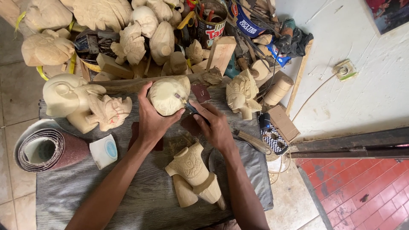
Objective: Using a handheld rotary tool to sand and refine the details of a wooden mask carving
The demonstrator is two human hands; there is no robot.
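Hands on rounded wooden carving (167, 97), left hand (151, 121) cupping it, right hand (217, 127) gripping chisel (187, 105) against it.

Two hands work at the table (85, 191): the left (151, 121) and the right (217, 127). One rounded wooden head (166, 96) sits between them. One carved torso (194, 174) lies nearer. Two carved figures stand at left, a pale bust (68, 96) and a masked face (111, 111). One crowned head (240, 93) stands at right. One sandpaper roll (44, 150), one tin can (211, 23).
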